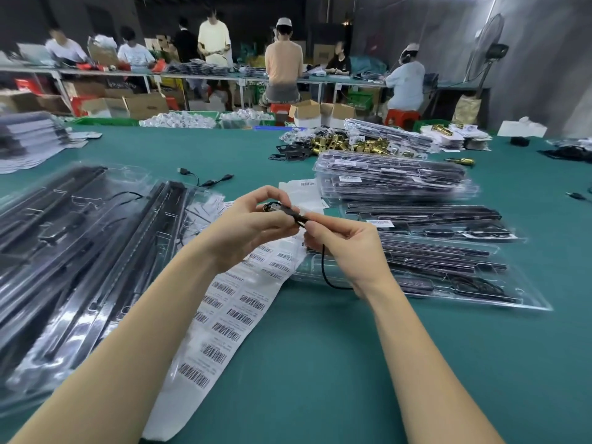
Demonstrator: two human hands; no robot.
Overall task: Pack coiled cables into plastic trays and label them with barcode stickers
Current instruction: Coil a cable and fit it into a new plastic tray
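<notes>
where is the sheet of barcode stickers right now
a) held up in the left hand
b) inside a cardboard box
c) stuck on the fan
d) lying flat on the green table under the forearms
d: the barcode sticker sheet lies on the green table, while both hands hold a black cable.

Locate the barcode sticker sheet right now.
Head view: the barcode sticker sheet lies flat on the green table, centre-left, running under the left forearm between the left tray pile and the right-hand trays.
</notes>
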